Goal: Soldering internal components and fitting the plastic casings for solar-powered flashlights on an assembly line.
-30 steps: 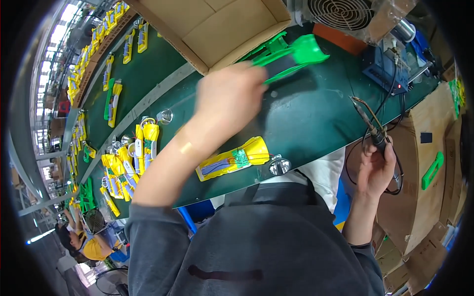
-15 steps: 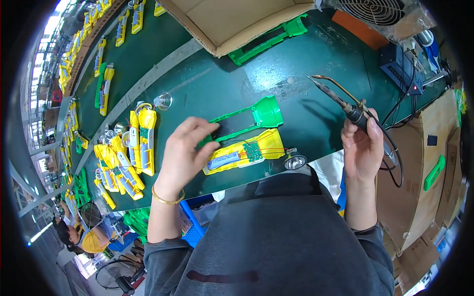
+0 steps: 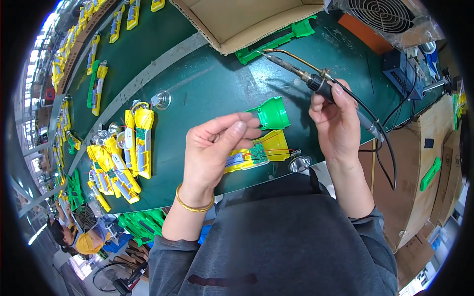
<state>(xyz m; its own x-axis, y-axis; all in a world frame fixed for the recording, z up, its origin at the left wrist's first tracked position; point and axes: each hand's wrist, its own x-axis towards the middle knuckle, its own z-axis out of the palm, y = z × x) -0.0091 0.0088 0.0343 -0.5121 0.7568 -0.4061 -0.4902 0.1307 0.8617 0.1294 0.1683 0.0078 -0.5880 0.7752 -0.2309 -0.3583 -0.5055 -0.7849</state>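
My right hand [image 3: 337, 121] grips a soldering iron [image 3: 321, 88] by its dark handle, and the tip points up to the left. A curved brass tube runs alongside the iron. My left hand [image 3: 212, 148] is raised over the workpiece with thumb and fingers drawn together; what they pinch, if anything, I cannot make out. Under it lies an open yellow flashlight housing [image 3: 276, 145], with a green circuit board [image 3: 257, 153], a blue-grey battery and thin wires, partly hidden by the hand. A reflector [image 3: 299, 163] is wired to its right end. Just beyond sits a green housing half [image 3: 274, 113].
Several wired yellow housings [image 3: 140, 148] are piled at the left, near a loose reflector [image 3: 161, 99]. A cardboard box [image 3: 247, 29] stands at the far side. On the right are a blue soldering station [image 3: 402, 74] with cables and a fan [image 3: 380, 15]. Another person [image 3: 86, 241] sits lower left.
My left hand has moved right, over the yellow housing, and its fingers have drawn together. My right hand has brought the soldering iron left and slightly up.
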